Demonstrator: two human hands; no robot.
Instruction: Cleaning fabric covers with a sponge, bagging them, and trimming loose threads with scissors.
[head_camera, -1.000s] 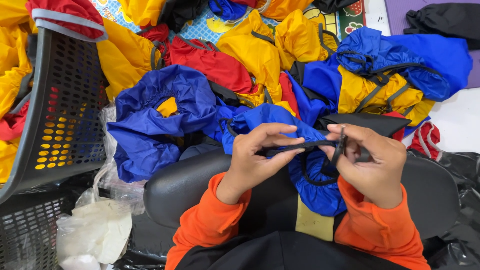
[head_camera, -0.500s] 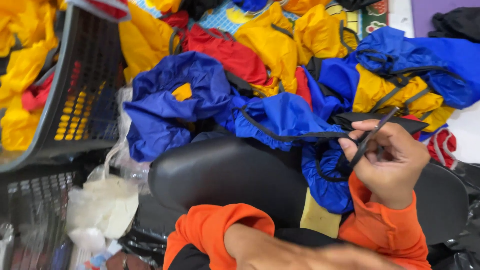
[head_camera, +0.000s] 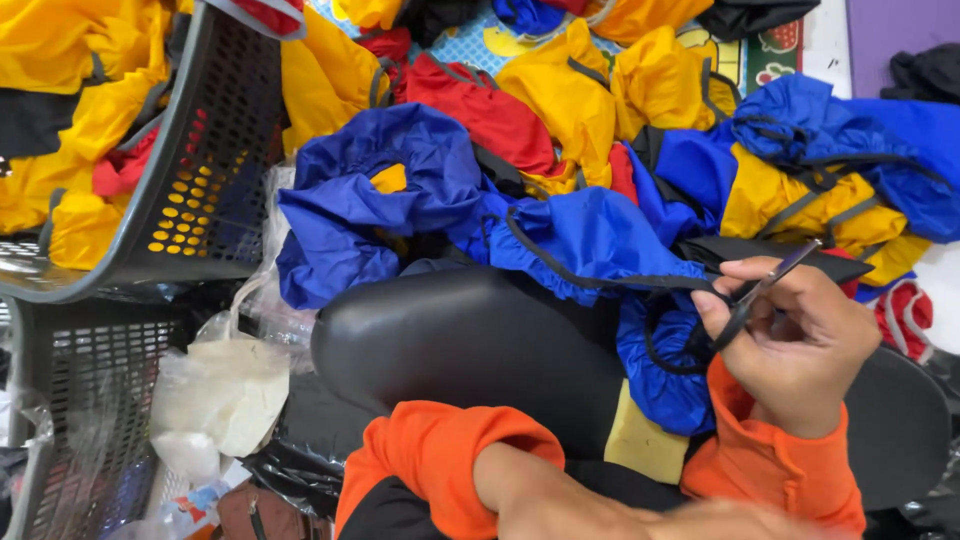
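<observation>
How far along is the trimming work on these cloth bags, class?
Done, apparently: the grey basket holds yellow and red pieces. In hand: the right hand grips small scissors at the black cord of a blue bag; the left hand is off it. Left: a mixed pile beyond.

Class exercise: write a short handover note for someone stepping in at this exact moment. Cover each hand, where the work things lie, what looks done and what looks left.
Right hand: closed on small scissors, with a black drawstring of the blue fabric bag at the fingers.
Left hand: low at the bottom edge, blurred, holding nothing that shows.
Blue bag lies across the black padded cushion.
Loose pile of yellow, red and blue bags beyond it; more in the grey basket on the left.
Done: cannot tell which bags are finished.
Left: the blue bag is in hand; whether the cord is cut is unclear.
</observation>
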